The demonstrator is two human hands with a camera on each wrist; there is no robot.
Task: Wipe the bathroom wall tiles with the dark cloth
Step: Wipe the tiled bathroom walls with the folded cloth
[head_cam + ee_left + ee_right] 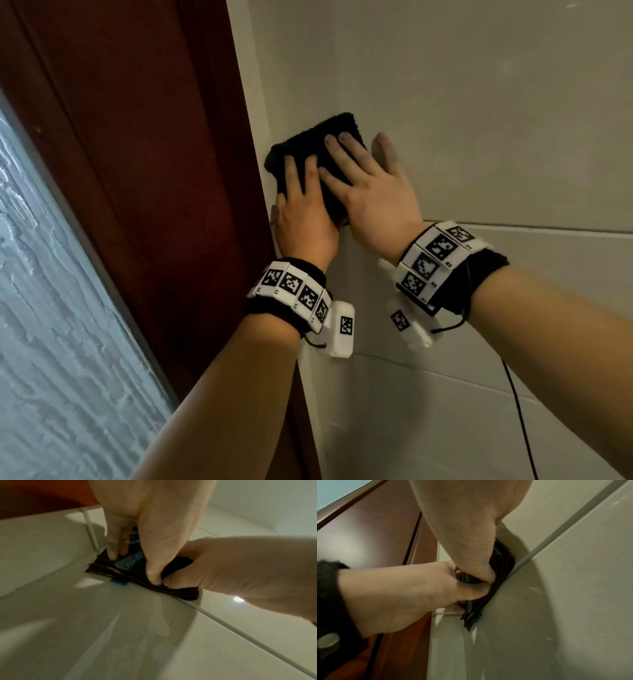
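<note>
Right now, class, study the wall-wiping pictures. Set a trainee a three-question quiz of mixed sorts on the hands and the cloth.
1. True or false: the dark cloth is folded in layers.
2. What lies just left of the wall tiles: A mirror, B door frame, C shelf?
3. Fill in: the left hand and right hand both press the cloth against the ____.

Key: 1 true; 2 B; 3 tiles.
</note>
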